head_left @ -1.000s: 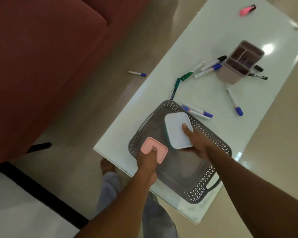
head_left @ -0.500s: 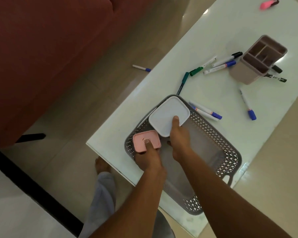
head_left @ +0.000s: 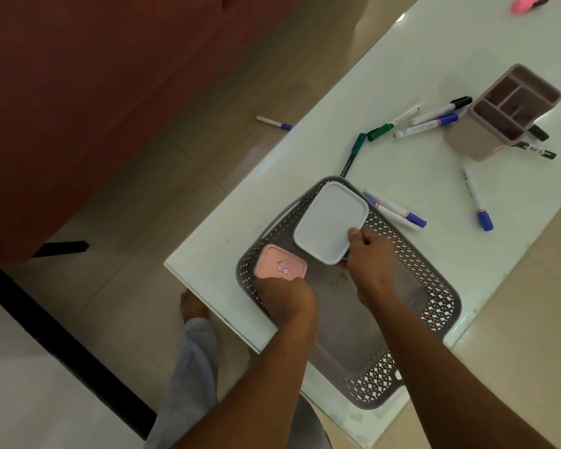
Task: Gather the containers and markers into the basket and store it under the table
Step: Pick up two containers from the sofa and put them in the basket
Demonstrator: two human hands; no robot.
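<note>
A grey perforated basket (head_left: 434, 306) sits at the near end of the white table (head_left: 402, 59). My left hand (head_left: 285, 296) grips a small pink-lidded container (head_left: 279, 264) at the basket's left corner. My right hand (head_left: 370, 264) holds a larger white-lidded container (head_left: 331, 222) at the basket's far corner, thumb on its lid. Several markers lie on the table: two blue-capped ones (head_left: 399, 213) beside the basket, a teal pen (head_left: 353, 153), a green one (head_left: 382, 131), and another blue one (head_left: 476, 202).
A pink-beige divided organizer (head_left: 486, 140) stands at the right with black markers (head_left: 538, 150) behind it. A pink highlighter (head_left: 525, 3) lies at the far end. One marker (head_left: 272, 122) is on the floor beside a red sofa (head_left: 78, 92). My foot (head_left: 191, 303) is below the table edge.
Both hands have lowered the containers into the basket's far-left part. The white container turned flat, lid up, and moved to the far corner; my left thumb has come off the pink lid.
</note>
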